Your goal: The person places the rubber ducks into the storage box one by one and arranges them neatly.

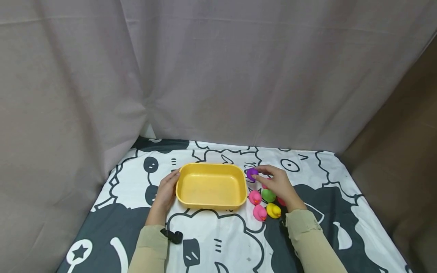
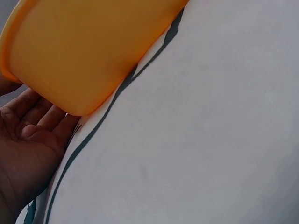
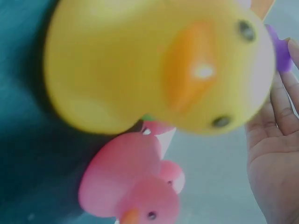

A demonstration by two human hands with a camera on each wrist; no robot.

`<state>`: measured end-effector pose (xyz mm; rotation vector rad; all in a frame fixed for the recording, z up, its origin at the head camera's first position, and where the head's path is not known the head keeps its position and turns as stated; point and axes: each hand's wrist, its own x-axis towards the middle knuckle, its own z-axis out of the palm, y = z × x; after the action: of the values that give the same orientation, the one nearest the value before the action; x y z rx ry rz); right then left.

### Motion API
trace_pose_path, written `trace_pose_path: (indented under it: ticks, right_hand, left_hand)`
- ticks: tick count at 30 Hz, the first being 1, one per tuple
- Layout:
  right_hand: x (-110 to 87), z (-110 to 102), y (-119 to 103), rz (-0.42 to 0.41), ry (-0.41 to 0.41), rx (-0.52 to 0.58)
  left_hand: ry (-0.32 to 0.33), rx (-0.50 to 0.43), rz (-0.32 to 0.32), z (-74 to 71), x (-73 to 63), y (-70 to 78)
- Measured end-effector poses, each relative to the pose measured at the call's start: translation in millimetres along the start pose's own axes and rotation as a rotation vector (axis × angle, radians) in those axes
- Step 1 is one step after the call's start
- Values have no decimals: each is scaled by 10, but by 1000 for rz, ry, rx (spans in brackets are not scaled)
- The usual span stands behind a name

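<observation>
My left hand (image 1: 165,192) rests against the left side of a yellow rectangular tray (image 1: 211,204), fingertips right at its rim. In the left wrist view the fingers are relaxed along the tray's outer wall, some tips hidden by it. Between thumb and fingers of my right hand (image 1: 279,185) is a purple rubber duck (image 1: 252,174), pinched just beyond the tray's right rim. Below that hand stand a green duck (image 1: 268,195), a yellow duck (image 1: 273,210) and pink ducks (image 1: 260,213). The yellow duck fills much of the right wrist view.
A black-and-white cartoon-print cloth (image 1: 218,242) covers the table. Grey curtain fabric (image 1: 218,76) hangs behind and at the left, with a darker drape (image 1: 403,151) at the right. A black strap (image 1: 173,236) is on the left wrist.
</observation>
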<state>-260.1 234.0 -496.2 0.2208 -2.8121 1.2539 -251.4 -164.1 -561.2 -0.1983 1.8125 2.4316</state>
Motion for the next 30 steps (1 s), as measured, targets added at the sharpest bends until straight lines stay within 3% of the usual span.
trace_pose_path:
  ticks: [13, 27, 30]
  right_hand:
    - [49, 158, -315, -97, -21, 40]
    - [255, 736, -678, -167, -123, 121]
    - [310, 871, -784, -223, -148, 155]
  left_hand:
    - [-10, 15, -15, 23, 21, 7]
    - [4, 9, -25, 28, 16, 34]
    - [17, 10, -39, 17, 1, 35]
